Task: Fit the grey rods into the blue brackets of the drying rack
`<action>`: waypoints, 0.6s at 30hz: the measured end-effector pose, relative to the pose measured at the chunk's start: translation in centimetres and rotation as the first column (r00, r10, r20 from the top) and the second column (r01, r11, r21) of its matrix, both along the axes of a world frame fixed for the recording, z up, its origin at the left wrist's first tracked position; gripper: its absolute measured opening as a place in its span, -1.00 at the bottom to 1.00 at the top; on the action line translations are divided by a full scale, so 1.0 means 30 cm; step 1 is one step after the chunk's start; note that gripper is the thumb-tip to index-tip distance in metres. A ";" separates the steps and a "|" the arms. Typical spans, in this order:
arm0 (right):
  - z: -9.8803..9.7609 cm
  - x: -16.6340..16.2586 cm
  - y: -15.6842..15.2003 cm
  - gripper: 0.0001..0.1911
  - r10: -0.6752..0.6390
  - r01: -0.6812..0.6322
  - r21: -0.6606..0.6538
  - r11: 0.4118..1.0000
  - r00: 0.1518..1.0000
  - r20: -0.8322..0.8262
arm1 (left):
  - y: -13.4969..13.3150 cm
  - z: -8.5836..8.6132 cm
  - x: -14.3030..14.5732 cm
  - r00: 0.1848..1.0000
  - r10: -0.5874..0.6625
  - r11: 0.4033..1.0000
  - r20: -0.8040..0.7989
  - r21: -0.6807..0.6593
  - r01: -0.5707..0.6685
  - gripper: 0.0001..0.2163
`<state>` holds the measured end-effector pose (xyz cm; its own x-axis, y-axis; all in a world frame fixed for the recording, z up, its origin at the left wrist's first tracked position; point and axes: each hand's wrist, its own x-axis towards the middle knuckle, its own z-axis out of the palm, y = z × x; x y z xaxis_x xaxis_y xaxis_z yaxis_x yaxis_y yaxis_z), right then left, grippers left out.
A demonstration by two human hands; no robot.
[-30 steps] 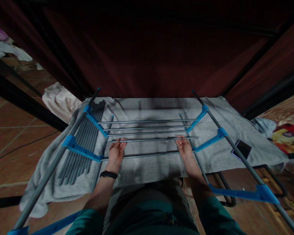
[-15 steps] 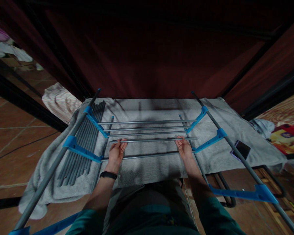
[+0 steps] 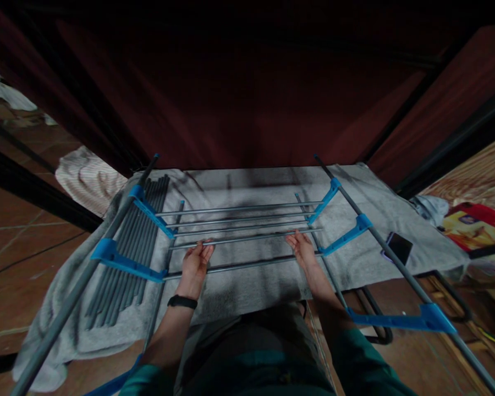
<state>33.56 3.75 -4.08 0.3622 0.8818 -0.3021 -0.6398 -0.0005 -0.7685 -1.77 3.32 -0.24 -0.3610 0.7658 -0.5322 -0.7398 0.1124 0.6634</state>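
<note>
A thin grey metal rod [image 3: 247,238] lies across both of my hands, above the grey blanket [image 3: 247,290]. My left hand [image 3: 197,260] pinches it near its left end, and a black band circles that wrist. Toward its other end, my right hand [image 3: 302,245] grips it between thumb and fingers. Around them stands a rack frame of grey tubes with blue plastic brackets [image 3: 132,265] and a matching bracket [image 3: 346,236] on the right. Several crossbars [image 3: 239,209] span the brackets behind the held rod. A nearer crossbar [image 3: 235,267] runs just in front of it.
Several loose grey tubes [image 3: 126,247] lie side by side on the blanket at left. A phone [image 3: 398,248] rests at right, beside the frame's right tube. Further right is a red and yellow package [image 3: 474,225]. A dark red panel [image 3: 231,99] rises behind.
The view has turned slightly, shifting the rack and blanket left. The held rod has moved left relative to my hands, its left end now reaching further past my left hand.
</note>
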 end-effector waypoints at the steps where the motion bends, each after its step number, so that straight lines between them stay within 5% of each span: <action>1: 0.001 0.002 -0.001 -0.87 -0.005 0.005 0.002 1.000 1.000 -0.005 | 0.002 0.001 0.003 1.000 0.006 1.000 -0.002 -0.008 -0.006 -0.76; 10: -0.013 0.018 -0.011 -0.88 -0.068 0.071 0.066 0.995 0.997 -0.046 | 0.015 -0.004 -0.010 0.988 0.137 0.988 -0.078 -0.068 -0.142 -0.74; 18: -0.004 0.017 -0.013 -0.89 -0.027 0.031 0.069 0.997 0.998 -0.059 | 0.012 0.003 0.025 0.997 0.011 0.995 -0.081 -0.102 -0.019 -0.82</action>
<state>34.06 3.36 -4.21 0.3716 0.8909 -0.2610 -0.6820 0.0712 -0.7279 -1.01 3.69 -0.16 -0.4167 0.7028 -0.5766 -0.6867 0.1722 0.7062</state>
